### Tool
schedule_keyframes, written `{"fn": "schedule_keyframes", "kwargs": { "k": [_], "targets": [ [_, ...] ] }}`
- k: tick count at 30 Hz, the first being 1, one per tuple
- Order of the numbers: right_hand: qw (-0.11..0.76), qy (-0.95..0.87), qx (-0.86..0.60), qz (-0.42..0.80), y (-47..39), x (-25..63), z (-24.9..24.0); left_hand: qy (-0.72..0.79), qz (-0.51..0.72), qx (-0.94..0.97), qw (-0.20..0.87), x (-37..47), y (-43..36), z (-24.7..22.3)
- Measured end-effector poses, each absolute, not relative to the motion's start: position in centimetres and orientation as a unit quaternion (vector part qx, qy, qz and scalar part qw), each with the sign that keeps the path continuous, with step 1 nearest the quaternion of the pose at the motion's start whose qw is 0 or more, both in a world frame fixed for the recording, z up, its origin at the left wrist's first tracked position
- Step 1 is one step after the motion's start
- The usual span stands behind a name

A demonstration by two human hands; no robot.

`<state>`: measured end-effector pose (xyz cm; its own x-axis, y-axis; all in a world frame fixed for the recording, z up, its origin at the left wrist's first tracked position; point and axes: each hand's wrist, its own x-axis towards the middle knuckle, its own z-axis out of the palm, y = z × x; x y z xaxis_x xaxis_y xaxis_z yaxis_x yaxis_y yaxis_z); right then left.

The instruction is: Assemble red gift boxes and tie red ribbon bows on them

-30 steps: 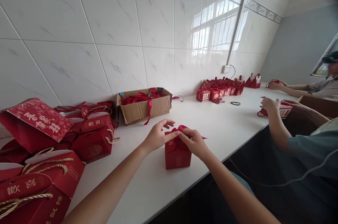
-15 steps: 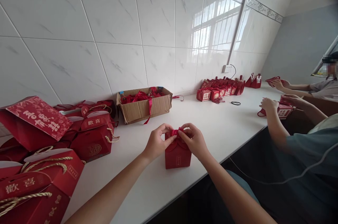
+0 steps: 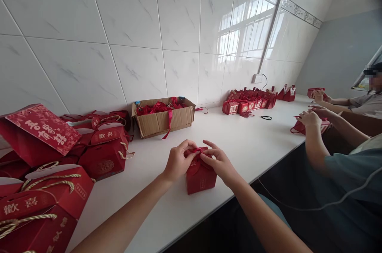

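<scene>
A small red gift box stands on the white table in front of me. At its top is a red ribbon, tied or looped there and partly hidden by my fingers. My left hand pinches the ribbon from the left side. From the right, my right hand pinches the ribbon between thumb and a finger, with another finger raised. Whether the knot is tight I cannot tell.
Larger red boxes with gold rope handles are heaped at the left. A cardboard box of red ribbons stands against the tiled wall. Small red boxes line the back right, near a black loop. Two people at the right handle red boxes.
The red box has tilted slightly toward me. My right hand's fingers have spread a little and one has lifted, while the ribbon loops at the top look smaller.
</scene>
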<state>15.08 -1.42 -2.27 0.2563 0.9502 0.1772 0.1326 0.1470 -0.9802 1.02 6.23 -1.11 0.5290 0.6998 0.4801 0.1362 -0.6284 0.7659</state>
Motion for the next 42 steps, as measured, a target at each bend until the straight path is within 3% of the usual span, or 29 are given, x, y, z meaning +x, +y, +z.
{"fn": "schedule_keyframes", "kwargs": {
  "k": [5, 11, 17, 25, 29, 37, 42],
  "targets": [
    [0.629, -0.449, -0.480, 0.416, -1.3, 14.1, -2.1, 0.269, 0.434, 0.787, 0.346, 1.2, 6.5, -1.1],
    [0.657, -0.408, -0.500, 0.389, -1.4, 13.5, -2.2, 0.233, 0.368, 0.825, 0.361, 0.5, 6.5, -0.4],
    [0.589, -0.487, -0.554, 0.331, -2.2, 14.7, -1.8, 0.246, 0.330, 0.830, 0.376, 0.2, 7.3, -0.3],
    [0.465, -0.610, -0.629, 0.126, -4.3, 17.2, -0.6, 0.194, 0.223, 0.863, 0.409, -1.1, 6.8, 2.4],
    [0.405, -0.652, -0.609, 0.199, -4.3, 17.4, 1.4, 0.200, 0.205, 0.881, 0.378, -1.5, 6.5, 3.0],
    [0.461, -0.609, -0.553, 0.333, -1.3, 16.5, 1.8, 0.195, 0.212, 0.899, 0.330, -1.6, 6.3, 3.3],
    [0.457, -0.682, -0.520, 0.237, -2.2, 16.9, 1.2, 0.198, 0.199, 0.920, 0.272, -2.0, 6.3, 3.7]
  ]
}}
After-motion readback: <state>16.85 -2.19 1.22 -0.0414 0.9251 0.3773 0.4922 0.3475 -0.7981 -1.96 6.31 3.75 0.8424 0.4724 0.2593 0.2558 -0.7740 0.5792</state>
